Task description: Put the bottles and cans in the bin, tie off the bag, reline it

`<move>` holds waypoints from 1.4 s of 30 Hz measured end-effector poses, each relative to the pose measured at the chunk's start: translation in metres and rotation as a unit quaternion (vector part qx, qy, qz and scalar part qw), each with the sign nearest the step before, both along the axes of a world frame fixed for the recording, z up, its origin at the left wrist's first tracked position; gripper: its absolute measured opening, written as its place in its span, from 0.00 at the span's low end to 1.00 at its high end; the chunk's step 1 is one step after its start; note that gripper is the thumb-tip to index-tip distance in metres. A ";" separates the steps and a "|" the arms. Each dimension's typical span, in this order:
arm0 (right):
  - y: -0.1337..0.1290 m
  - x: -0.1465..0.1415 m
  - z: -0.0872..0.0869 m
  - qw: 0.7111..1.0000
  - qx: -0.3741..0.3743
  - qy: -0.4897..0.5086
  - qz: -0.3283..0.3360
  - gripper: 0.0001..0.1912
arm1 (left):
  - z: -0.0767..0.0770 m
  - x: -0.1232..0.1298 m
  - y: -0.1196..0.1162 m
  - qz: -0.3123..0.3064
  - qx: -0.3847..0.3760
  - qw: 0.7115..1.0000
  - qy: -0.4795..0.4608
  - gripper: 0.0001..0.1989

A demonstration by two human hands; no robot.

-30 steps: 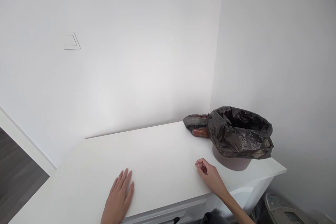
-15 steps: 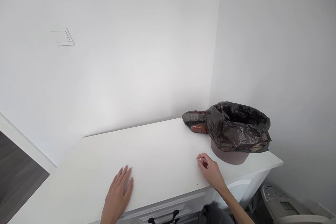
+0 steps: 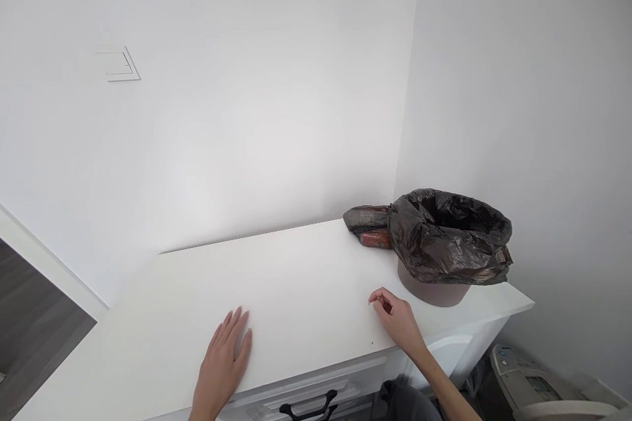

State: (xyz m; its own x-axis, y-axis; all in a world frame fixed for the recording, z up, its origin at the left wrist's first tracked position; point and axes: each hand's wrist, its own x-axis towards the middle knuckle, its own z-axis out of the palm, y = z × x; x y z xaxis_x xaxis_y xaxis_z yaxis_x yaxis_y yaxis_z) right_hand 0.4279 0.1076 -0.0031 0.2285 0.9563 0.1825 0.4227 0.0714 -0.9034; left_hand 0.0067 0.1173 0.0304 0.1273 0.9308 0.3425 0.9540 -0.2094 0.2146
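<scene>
My left hand (image 3: 221,363) lies flat on the white cabinet top (image 3: 296,302), near its front edge, fingers spread and nothing held. Further right, my right hand (image 3: 394,317) rests over the same surface with its fingers curled and thumb pressed to them; whether something small is between the fingertips I cannot make out. Just behind and right of it stands a brown bin (image 3: 434,291) lined with a black plastic bag (image 3: 454,253), its mouth open. Against the bin's left side sits a dark bag-wrapped bundle (image 3: 368,218) with a red item showing through.
A white wall with a switch plate (image 3: 121,66) rises behind the cabinet. Below the top is a drawer with a black handle (image 3: 311,406). A grey machine (image 3: 538,381) stands on the floor at the lower right. Dark flooring (image 3: 34,335) shows at the left.
The view has shifted very slightly. Both hands keep nearly the same place and pose.
</scene>
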 end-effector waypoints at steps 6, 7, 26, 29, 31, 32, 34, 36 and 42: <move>0.000 0.000 0.000 1.000 0.010 0.005 -0.005 0.08 | -0.005 -0.003 0.002 0.001 0.003 1.000 0.002 0.28; 0.000 0.000 0.000 1.000 0.011 0.006 -0.006 0.08 | -0.005 -0.003 0.002 0.004 0.000 1.000 0.002 0.28; 0.000 0.001 0.001 1.000 -0.002 0.001 -0.002 0.09 | -0.002 -0.001 0.001 0.007 -0.009 1.000 -0.005 0.28; 0.000 0.000 0.001 1.000 0.000 0.005 -0.004 0.09 | -0.002 -0.001 0.002 0.007 -0.013 1.000 -0.001 0.28; 0.000 0.000 0.001 1.000 0.003 0.008 -0.005 0.09 | -0.003 -0.001 0.002 0.004 -0.009 1.000 -0.002 0.28; 0.000 0.001 0.001 1.000 0.005 0.009 -0.005 0.09 | -0.003 -0.001 0.002 0.003 -0.005 1.000 -0.004 0.28; 0.000 0.001 0.001 1.000 0.006 0.006 -0.005 0.09 | -0.003 -0.001 0.002 0.001 0.001 1.000 -0.007 0.28; 0.000 0.001 0.000 1.000 0.005 0.003 -0.003 0.09 | -0.004 -0.001 0.002 0.001 0.002 1.000 -0.009 0.28; 0.001 0.001 0.001 1.000 -0.001 0.001 -0.005 0.10 | -0.005 -0.001 0.003 -0.001 0.004 1.000 -0.010 0.27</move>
